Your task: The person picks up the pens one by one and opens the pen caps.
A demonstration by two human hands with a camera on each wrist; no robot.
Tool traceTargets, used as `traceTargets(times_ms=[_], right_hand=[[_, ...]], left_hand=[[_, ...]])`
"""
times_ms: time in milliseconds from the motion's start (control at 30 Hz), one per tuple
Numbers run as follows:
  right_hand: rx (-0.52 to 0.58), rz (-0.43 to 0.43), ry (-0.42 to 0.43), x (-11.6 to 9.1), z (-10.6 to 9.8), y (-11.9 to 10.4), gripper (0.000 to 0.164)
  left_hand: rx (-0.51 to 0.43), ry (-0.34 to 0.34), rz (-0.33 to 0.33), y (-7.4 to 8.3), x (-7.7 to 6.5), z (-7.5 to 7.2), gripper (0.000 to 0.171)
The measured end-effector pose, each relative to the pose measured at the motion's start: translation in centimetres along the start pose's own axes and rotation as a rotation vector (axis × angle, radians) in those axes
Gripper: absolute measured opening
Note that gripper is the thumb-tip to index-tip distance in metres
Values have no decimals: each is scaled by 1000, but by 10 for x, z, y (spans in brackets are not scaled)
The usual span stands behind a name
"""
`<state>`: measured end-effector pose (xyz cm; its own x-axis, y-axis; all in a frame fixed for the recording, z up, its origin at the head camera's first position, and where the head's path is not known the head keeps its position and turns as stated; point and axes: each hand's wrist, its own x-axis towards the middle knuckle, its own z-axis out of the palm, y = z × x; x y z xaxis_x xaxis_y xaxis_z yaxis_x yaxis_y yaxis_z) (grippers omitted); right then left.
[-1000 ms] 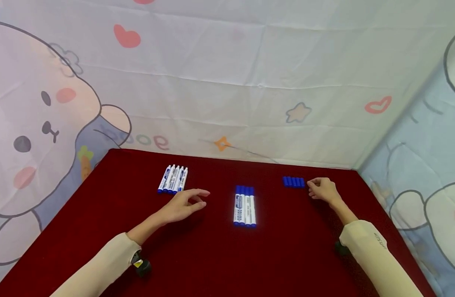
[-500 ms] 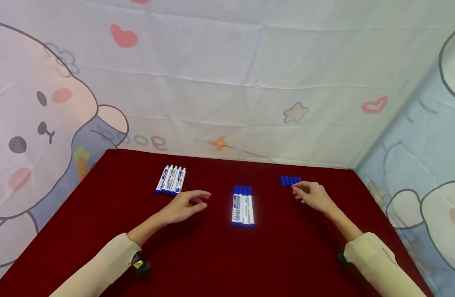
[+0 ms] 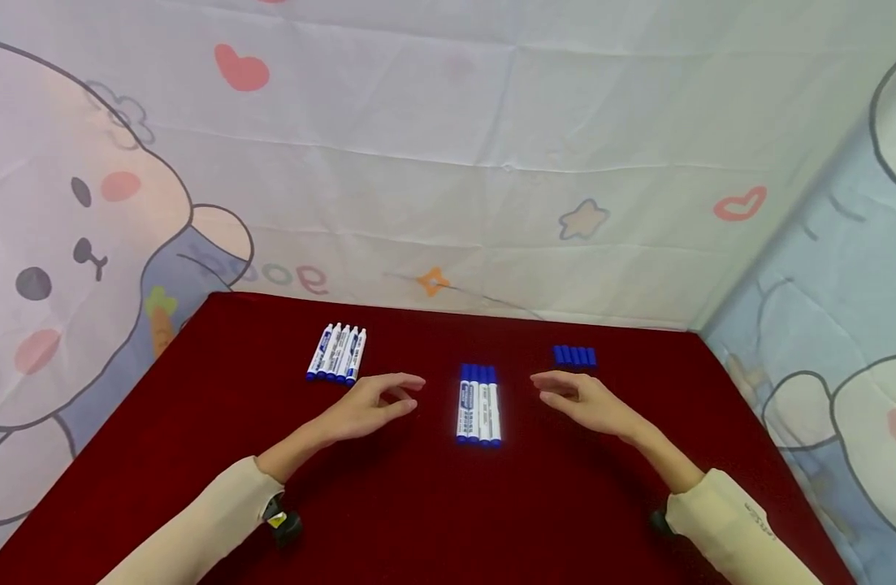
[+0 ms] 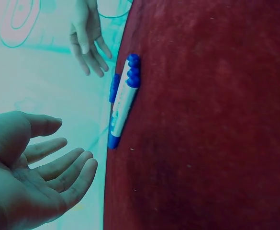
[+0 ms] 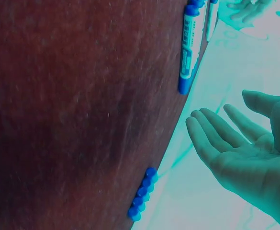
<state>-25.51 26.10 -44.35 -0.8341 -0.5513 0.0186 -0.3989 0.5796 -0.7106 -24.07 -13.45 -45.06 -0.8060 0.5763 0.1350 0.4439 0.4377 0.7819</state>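
Here, your left hand [image 3: 367,406] and right hand [image 3: 590,404] are relaxed with fingers apart, holding nothing. Between them, four capped markers [image 3: 473,414] lie side by side on the red cloth [image 3: 448,504]. Probably they are light, stiff, smooth and easily rolling; better to pinch one around its mid-length.

Marker print [image 3: 473,411] is illegibly small; sleeves [image 3: 192,524] are cropped.
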Motion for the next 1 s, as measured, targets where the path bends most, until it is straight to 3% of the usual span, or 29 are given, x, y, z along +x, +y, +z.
traceTargets(times_ms=[300, 433, 667, 833, 1000], right_hand=[[166, 56, -67, 1, 6, 0, 46], [229, 82, -68, 2, 7, 4, 47], [336, 94, -75, 2, 8, 5, 49], [355, 105, -80, -1, 6, 5, 49], [349, 104, -94, -3, 3, 6, 48]], left_hand=[[2, 8, 36, 8, 14, -4, 37], [-17, 16, -4, 11, 21, -3, 40], [-86, 78, -163, 15, 38, 24, 62], [-75, 119, -232, 16, 55, 45, 69], [-55, 147, -271, 11, 62, 57, 69]])
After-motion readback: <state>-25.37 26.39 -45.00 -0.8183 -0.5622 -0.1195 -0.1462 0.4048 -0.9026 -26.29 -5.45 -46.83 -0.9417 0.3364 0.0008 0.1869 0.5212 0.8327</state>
